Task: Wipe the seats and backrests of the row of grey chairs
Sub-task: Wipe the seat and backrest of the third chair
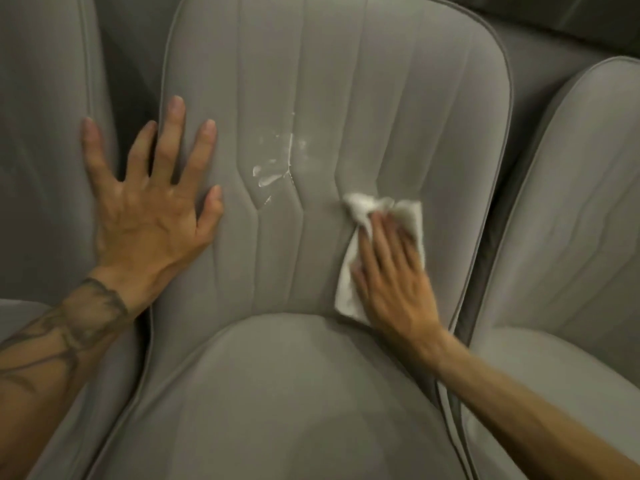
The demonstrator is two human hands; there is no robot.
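Note:
A grey padded chair fills the view, its ribbed backrest [381, 98] above and its rounded seat [277, 393] below. White smears [273, 171] mark the middle of the backrest. My right hand [391, 268] lies flat with straight fingers on a crumpled white cloth [408, 213], pressing it against the lower right of the backrest, to the right of the smears. My left hand [149, 209] is spread wide and rests on the backrest's left edge, its thumb reaching over the gap toward the neighbouring chair.
Another grey chair [45, 133] stands close on the left, and a third [581, 202] on the right. Narrow dark gaps separate them. A dark surface [571, 15] shows behind the chairs at the top right.

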